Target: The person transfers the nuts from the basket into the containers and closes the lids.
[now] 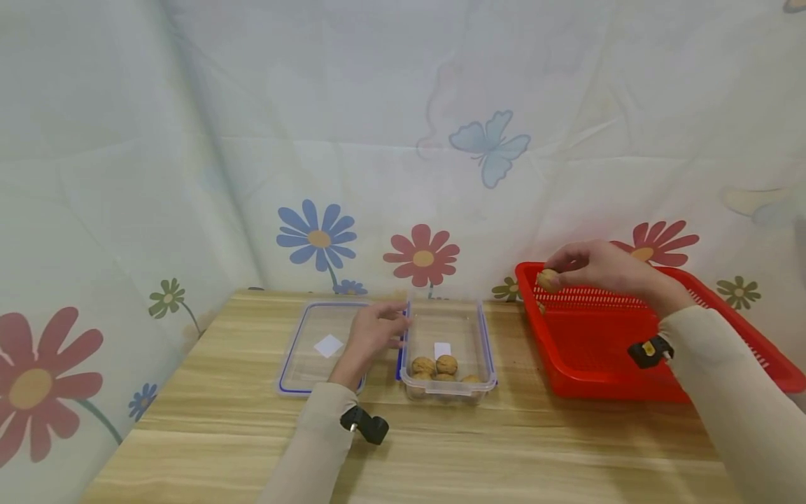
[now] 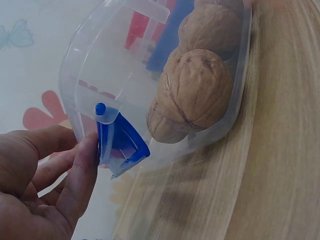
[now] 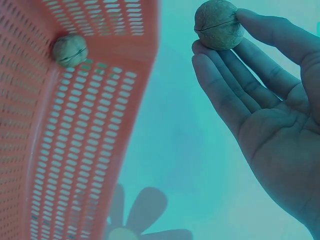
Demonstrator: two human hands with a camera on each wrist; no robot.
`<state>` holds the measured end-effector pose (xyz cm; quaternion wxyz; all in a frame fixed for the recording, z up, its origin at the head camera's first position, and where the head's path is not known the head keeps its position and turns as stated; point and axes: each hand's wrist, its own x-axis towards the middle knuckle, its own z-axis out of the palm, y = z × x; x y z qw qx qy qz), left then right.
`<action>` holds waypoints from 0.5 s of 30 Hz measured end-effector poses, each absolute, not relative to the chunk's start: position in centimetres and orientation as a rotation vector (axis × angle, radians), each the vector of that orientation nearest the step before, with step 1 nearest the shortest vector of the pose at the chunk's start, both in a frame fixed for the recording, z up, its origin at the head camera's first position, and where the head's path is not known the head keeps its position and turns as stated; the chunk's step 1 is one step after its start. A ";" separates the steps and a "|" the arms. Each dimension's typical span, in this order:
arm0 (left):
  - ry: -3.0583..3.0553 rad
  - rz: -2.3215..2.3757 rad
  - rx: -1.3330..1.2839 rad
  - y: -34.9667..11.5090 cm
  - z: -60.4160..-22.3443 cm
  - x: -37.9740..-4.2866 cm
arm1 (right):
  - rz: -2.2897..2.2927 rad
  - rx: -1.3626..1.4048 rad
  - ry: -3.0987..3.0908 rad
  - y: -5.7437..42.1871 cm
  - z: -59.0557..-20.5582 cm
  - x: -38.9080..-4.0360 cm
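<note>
My right hand (image 1: 601, 269) pinches a walnut (image 3: 218, 24) between thumb and fingertips, up above the left back corner of the red plastic basket (image 1: 546, 350). Low in that corner lies another walnut (image 3: 70, 50). My left hand (image 1: 373, 332) is at the left side of a clear plastic container (image 1: 450, 325), fingers loosely extended. In the left wrist view a fingertip touches the blue latch (image 2: 122, 142) hanging from the container's rim. Several walnuts (image 2: 200, 90) are gathered at the container's near end, with a white label (image 1: 443, 348) behind them.
A clear lid (image 1: 299, 374) with a blue seal and a white label (image 1: 328, 345) lies flat left of the container, partly behind the left hand. All stand on a wood-grain table (image 1: 441, 448). A flowered cloth (image 1: 378, 140) hangs behind the table.
</note>
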<state>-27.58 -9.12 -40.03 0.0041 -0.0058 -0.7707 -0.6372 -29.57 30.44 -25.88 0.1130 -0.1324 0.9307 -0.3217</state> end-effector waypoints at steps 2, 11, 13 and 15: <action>-2.416 -1.996 -0.018 -9.1 -40.0 -27.6 | -0.965 -0.371 2.713 30.1 -25.5 -29.2; -2.428 -1.987 -0.006 -9.1 -39.9 -27.5 | -0.942 -0.494 2.781 28.1 -24.7 -27.8; -2.434 -1.980 -0.002 -9.1 -39.9 -27.5 | -0.910 -0.551 2.812 27.8 -24.7 -27.7; -2.437 -1.976 -0.001 -9.1 -39.8 -27.5 | -0.900 -0.583 2.821 27.6 -24.7 -27.6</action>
